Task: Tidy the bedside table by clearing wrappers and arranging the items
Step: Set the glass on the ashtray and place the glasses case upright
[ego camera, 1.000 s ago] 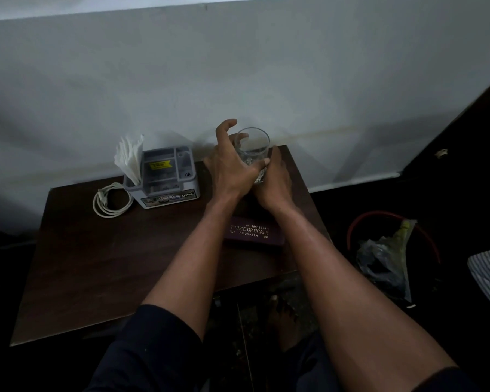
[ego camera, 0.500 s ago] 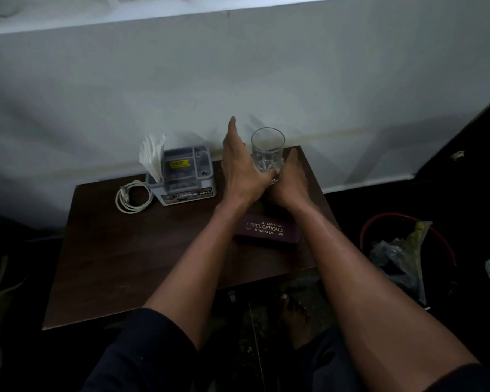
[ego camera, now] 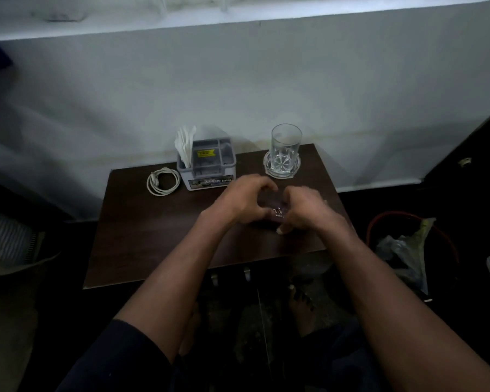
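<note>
1. The thing in play is the dark maroon rectangular spectacle case with gold lettering (ego camera: 276, 212). It's lying flat on the dark brown wooden bedside table (ego camera: 159, 239), right-of-centre, a bit in front of the clear cut-glass tumbler (ego camera: 285, 147), which stands upright on a clear glass coaster (ego camera: 280, 173) at the back right corner.
2. Its long axis runs roughly left to right across the table, pretty much square to the person's forearms, so one hand sits at each end.
3. The left hand (ego camera: 245, 203) has its fingers curled over the case's left end, and the right hand (ego camera: 303, 212) curls over the right end with the thumb tucked at the near edge. Looks like both are gripping it, though the frame is blurry there.
4. Neither hand is really nearer since the case sits between them.
5. My guess is the next move is nudging or lifting it to line up with the other stuff: the grey plastic organiser box with white tissues (ego camera: 208, 168) and the coiled white cable (ego camera: 163, 181) along the back edge.
6. Watch the tumbler just behind the knuckles.
</note>
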